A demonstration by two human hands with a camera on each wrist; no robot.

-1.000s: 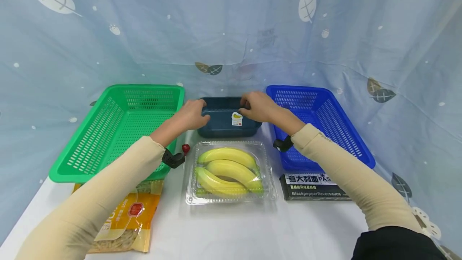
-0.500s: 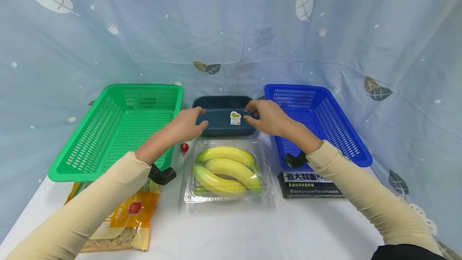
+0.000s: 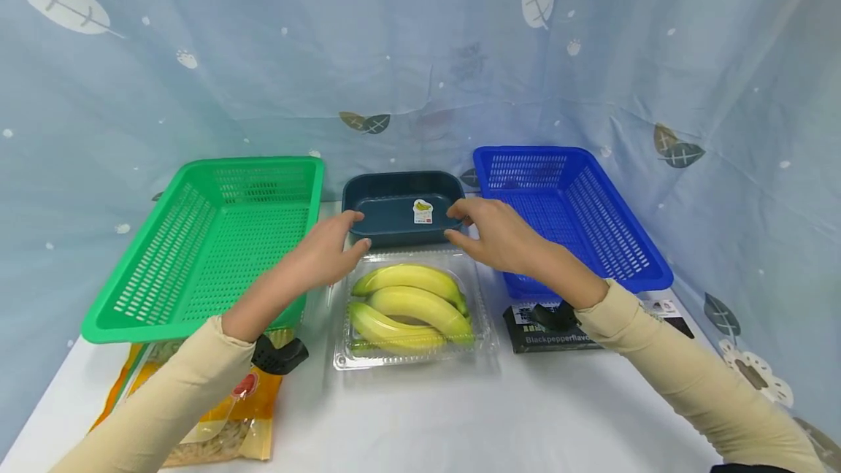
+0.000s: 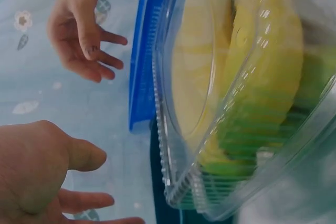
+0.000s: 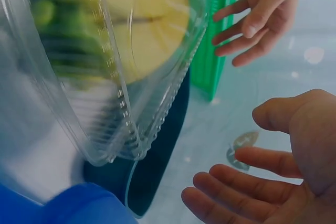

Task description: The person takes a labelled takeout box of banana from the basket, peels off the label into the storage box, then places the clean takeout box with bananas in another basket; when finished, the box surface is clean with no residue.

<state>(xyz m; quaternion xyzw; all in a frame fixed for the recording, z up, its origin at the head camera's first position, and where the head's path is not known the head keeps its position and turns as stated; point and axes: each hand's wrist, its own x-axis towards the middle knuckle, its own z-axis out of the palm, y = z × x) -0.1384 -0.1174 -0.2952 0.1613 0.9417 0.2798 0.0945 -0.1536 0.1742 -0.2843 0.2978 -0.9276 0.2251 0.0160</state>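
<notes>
A clear lidded plastic box (image 3: 482,341) with several yellow bananas (image 3: 410,312) inside lies mid-table. Just behind it stands a dark teal bin (image 3: 388,217) with a banana sticker on its inner wall. My left hand (image 3: 325,250) hovers near the box's far left corner, thumb and fingers spread. Over the far right corner, my right hand (image 3: 499,232) is held the same way. In the left wrist view the fingers (image 4: 86,200) hold nothing and stand apart from the box. The right wrist view likewise has bare, spread fingers (image 5: 247,187).
A green basket (image 3: 243,247) stands to the left and a blue basket (image 3: 539,203) to the right. An orange food bag (image 3: 223,422) lies in front of the green one, partly under my left sleeve. A black pasta box (image 3: 545,338) lies before the blue one.
Both hands have drawn back from the teal bin toward the banana box, their fingers spreading. The lollipop beside the box is now mostly hidden behind my left hand. The view has shifted slightly.
</notes>
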